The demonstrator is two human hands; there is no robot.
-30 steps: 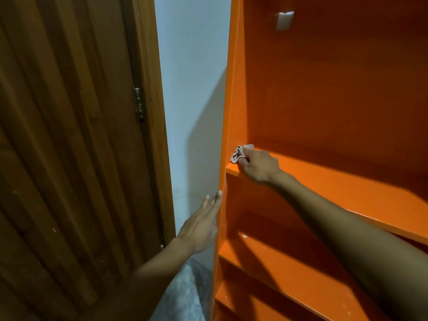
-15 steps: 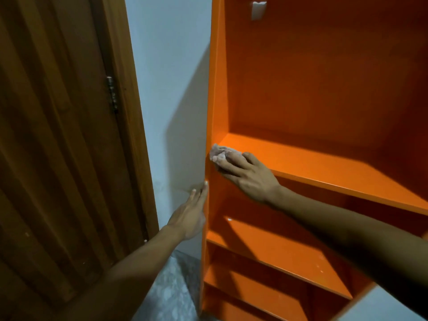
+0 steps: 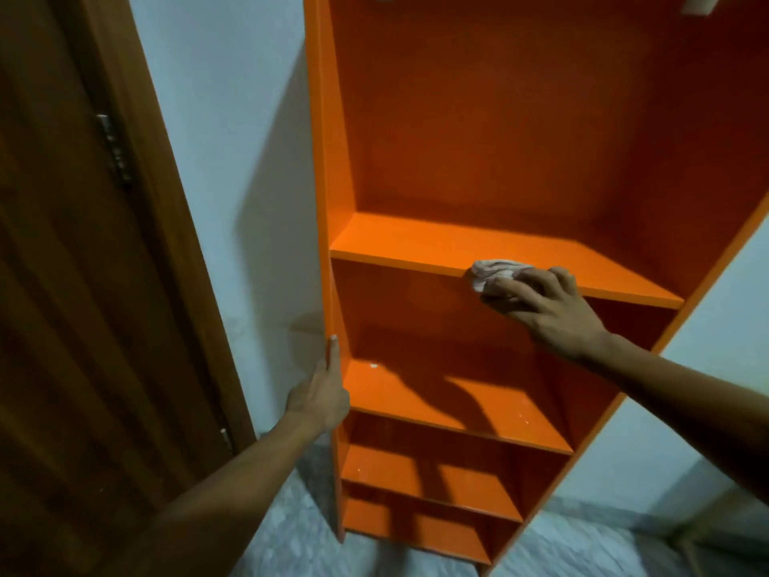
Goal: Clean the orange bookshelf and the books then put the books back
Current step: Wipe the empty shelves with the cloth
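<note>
The orange bookshelf (image 3: 478, 131) stands against a pale wall, and none of its visible shelves holds a book. My right hand (image 3: 545, 310) grips a crumpled pale cloth (image 3: 493, 274) and presses it on the front edge of the upper shelf board (image 3: 399, 243), right of the middle. My left hand (image 3: 322, 393) lies flat against the outer face of the bookshelf's left side panel, thumb along its front edge. The fingers behind the panel are hidden. Small white specks dot the lower shelves (image 3: 453, 403).
A dark wooden door (image 3: 83, 285) with a metal hinge (image 3: 114, 152) fills the left, close to the bookshelf. A strip of pale wall (image 3: 233, 160) separates them. Grey speckled floor (image 3: 291, 530) shows below. More wall lies right of the bookshelf.
My right hand has slid the cloth along the shelf's front edge from the left corner toward the right. My left hand stays on the side panel. The view has shifted left and pulled back.
</note>
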